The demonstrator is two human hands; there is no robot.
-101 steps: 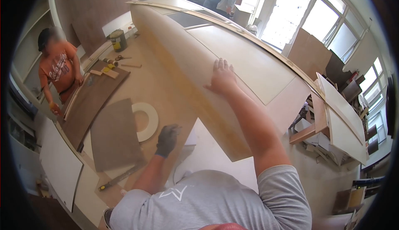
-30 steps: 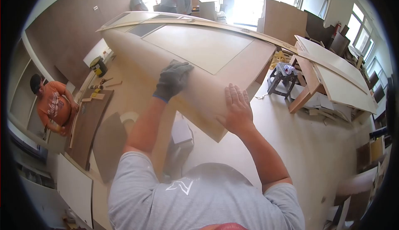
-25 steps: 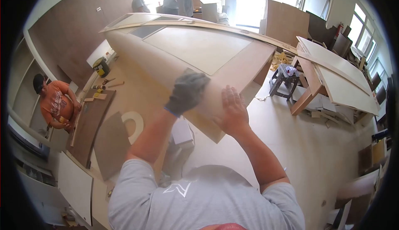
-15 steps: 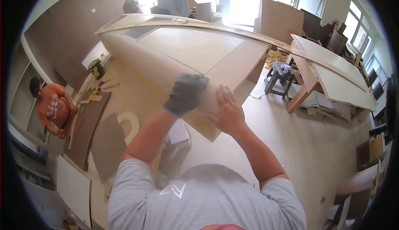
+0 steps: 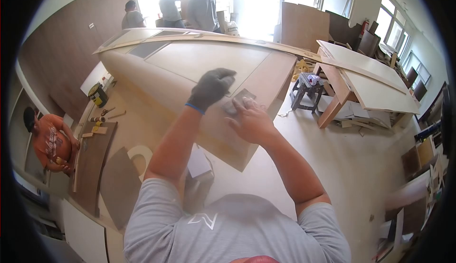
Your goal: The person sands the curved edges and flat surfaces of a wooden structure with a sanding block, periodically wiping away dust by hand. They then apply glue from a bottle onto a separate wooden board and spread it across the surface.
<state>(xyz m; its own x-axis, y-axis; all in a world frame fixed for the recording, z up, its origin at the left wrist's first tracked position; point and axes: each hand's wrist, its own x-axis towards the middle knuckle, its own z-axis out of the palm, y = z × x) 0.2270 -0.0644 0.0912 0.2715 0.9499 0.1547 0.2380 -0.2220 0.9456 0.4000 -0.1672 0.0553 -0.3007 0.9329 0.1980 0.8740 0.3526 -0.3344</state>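
My left hand (image 5: 212, 89), in a dark grey glove with a blue cuff, is closed above the large pale panel (image 5: 204, 56), and nothing shows in its curled fingers. Just to its right, my bare right hand (image 5: 252, 119) has its fingertips on a small grey sheet (image 5: 244, 95), which lies against the panel near its close corner. Its thumb points toward the gloved hand. The sheet is partly covered by the fingers.
At the left, a person in an orange shirt (image 5: 53, 139) works beside a dark board (image 5: 92, 168). A tin (image 5: 98, 95) and scissors stand nearby. Several people are behind the panel. To the right are a stool (image 5: 308, 92) and a table with white boards (image 5: 380, 78).
My left hand has lifted off the panel's surface and moved slightly. The grey sheet now shows under my right fingertips, which have shifted left. The view has shifted a little.
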